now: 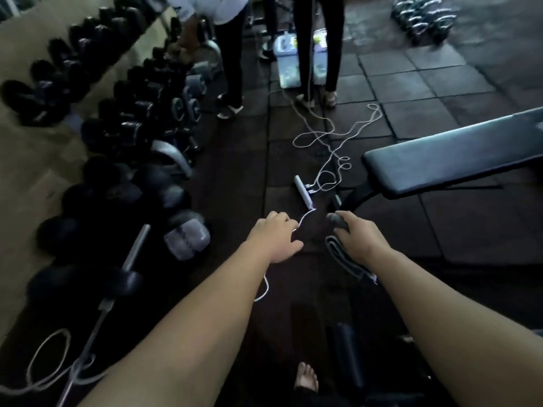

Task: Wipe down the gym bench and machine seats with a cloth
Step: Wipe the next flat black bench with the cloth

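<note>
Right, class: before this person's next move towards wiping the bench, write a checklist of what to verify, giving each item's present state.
1. Cloth in hand: the right hand grips the dark grey folded cloth. Ok.
2. Other hand free: the left hand lies over the thin white cable; whether it holds it, cannot tell.
3. Cloth on the black padded gym bench: not touching. Not ok.
4. Floor by the bench end: the white power strip and looped cables lie there. Not ok.
5. The two standing people are apart from the bench. Ok.
6. Cloth damp: cannot tell.
</note>
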